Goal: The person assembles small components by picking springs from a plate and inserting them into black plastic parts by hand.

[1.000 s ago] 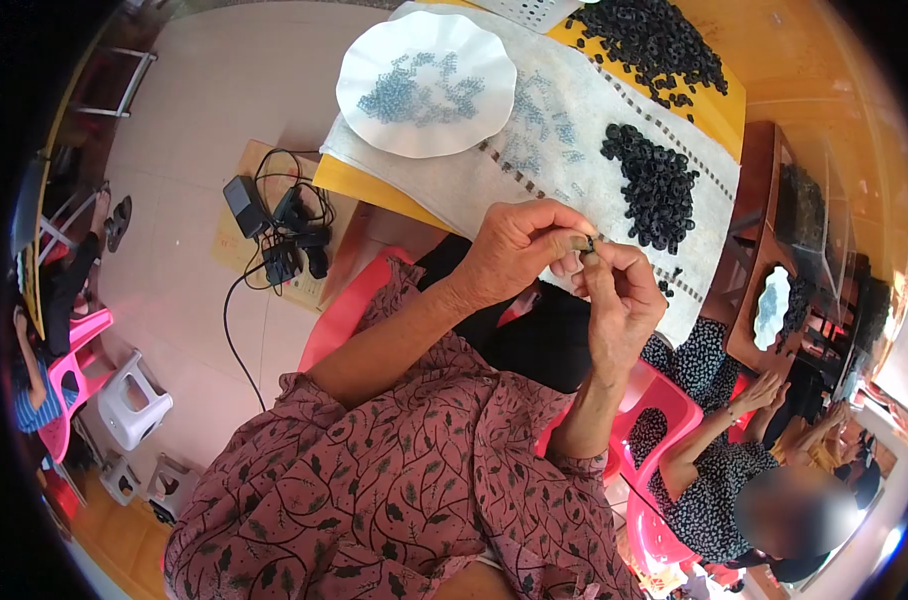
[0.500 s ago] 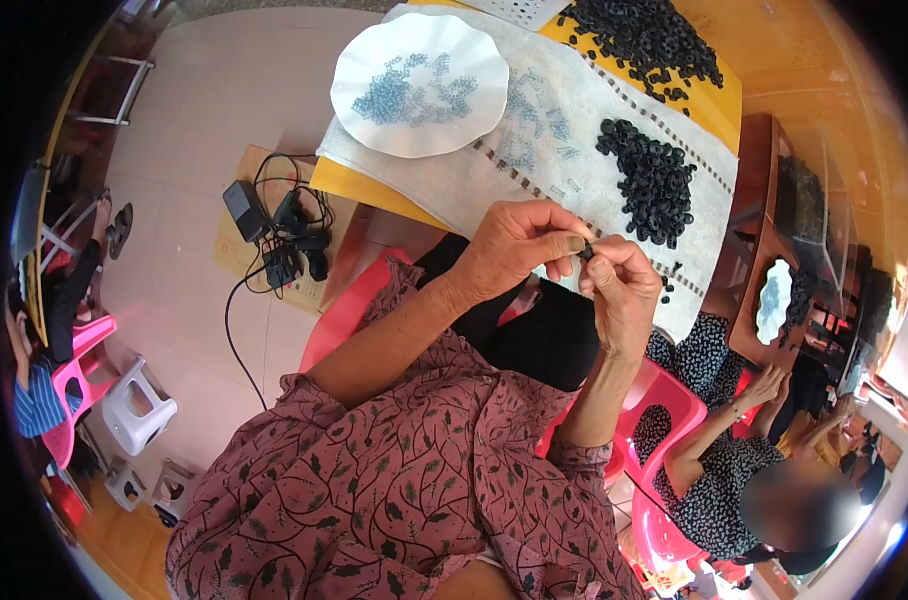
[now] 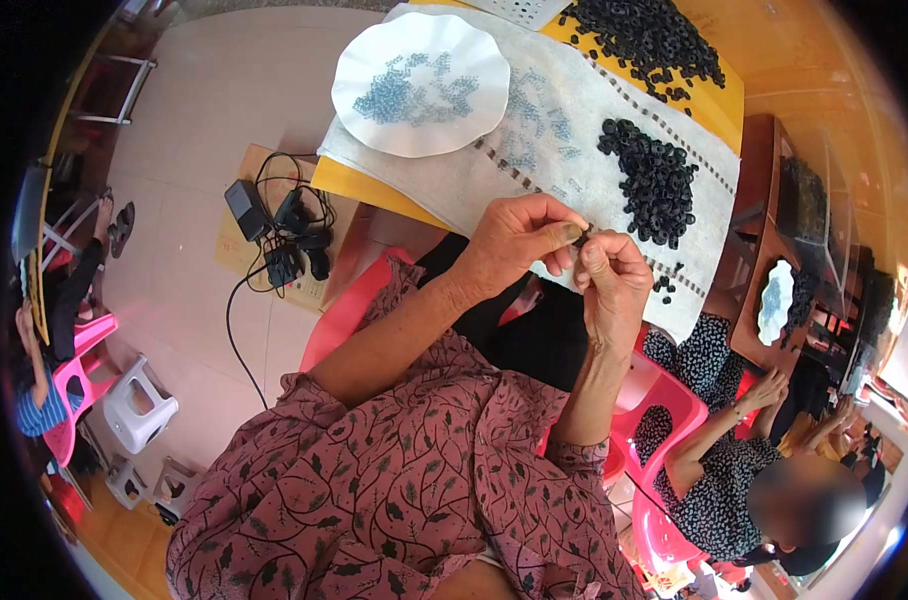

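My left hand is closed, its thumb and forefinger pinching a small black ring-like piece over the table's near edge. Close against it, my right hand is closed too, thumb and fingertips at the same piece. Fingertips mostly cover the piece, so its exact shape is hard to see. Beyond my hands lies a pile of small black rings on a white towel. A white scalloped plate at the towel's left holds many small clear-bluish pieces. More clear pieces are scattered beside the plate.
A larger black heap sits at the table's far end. At left, a low wooden board bears black adapters and cables. A person in a patterned dress sits at right near another plate. Stools stand at far left.
My right hand has tilted slightly, and its fingertips have shifted a little upward around the black piece. My left hand stays nearly in place.
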The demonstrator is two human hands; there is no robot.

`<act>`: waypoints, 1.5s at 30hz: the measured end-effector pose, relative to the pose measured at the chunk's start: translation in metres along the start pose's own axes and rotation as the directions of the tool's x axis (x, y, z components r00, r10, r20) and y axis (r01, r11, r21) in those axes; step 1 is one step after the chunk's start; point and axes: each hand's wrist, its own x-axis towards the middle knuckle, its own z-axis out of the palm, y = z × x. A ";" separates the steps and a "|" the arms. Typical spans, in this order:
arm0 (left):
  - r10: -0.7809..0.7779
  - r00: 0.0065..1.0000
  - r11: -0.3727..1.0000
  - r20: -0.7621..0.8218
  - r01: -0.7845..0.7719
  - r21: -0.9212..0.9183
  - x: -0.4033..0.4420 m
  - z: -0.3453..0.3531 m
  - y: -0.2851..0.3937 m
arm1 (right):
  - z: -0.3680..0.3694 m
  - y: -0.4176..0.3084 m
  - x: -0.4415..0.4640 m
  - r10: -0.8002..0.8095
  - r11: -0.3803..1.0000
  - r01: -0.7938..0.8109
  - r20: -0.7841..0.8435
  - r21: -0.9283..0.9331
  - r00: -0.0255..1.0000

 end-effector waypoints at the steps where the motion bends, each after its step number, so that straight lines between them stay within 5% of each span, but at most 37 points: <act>1: -0.024 1.000 0.999 -0.017 0.023 -0.036 0.000 -0.001 0.000 | 0.002 0.001 0.000 0.016 0.999 -0.016 0.005 0.051 1.000; 5: -0.049 0.997 0.998 -0.052 0.046 -0.053 0.002 -0.008 0.007 | 0.012 -0.001 -0.002 0.051 0.996 -0.043 -0.095 0.082 0.994; 12: 0.101 0.916 0.974 -0.388 -0.011 0.226 0.002 -0.019 0.037 | 0.012 0.008 -0.002 -0.075 0.965 0.006 -0.251 -0.264 0.965; 14: 0.127 0.926 0.944 -0.355 -0.003 0.330 0.002 -0.021 0.034 | 0.011 0.013 -0.002 -0.071 0.956 -0.010 -0.266 -0.293 0.961; 16: 0.150 0.937 0.904 -0.316 -0.001 0.427 0.002 -0.023 0.026 | 0.005 0.026 0.001 -0.284 0.811 0.124 -0.200 -0.571 0.938; 19: 0.268 0.945 0.745 -0.188 -0.080 0.662 0.004 -0.024 0.009 | 0.007 0.026 0.003 -0.343 0.700 0.151 -0.143 -0.698 0.928; 21: 0.377 0.925 0.518 -0.053 -0.163 0.840 0.004 -0.021 0.004 | 0.013 0.023 0.009 -0.437 0.600 0.241 -0.060 -0.763 0.897; 24: 0.416 0.909 0.384 -0.013 -0.163 0.909 0.005 -0.019 -0.007 | 0.022 0.019 0.021 -0.525 0.432 0.320 0.054 -0.843 0.850; 33: 0.397 0.915 0.317 -0.065 -0.070 0.946 0.000 -0.009 0.000 | 0.026 0.026 0.044 -0.495 0.182 0.261 0.141 -0.948 0.857; 38: 0.501 0.865 0.345 -0.041 -0.156 0.926 0.005 -0.008 0.000 | 0.024 0.024 0.039 -0.511 0.164 0.267 0.150 -0.950 0.846; 45: 0.517 0.855 0.321 0.036 -0.233 0.918 0.029 0.003 0.000 | 0.013 0.021 0.015 -0.603 0.379 0.336 0.046 -0.862 0.797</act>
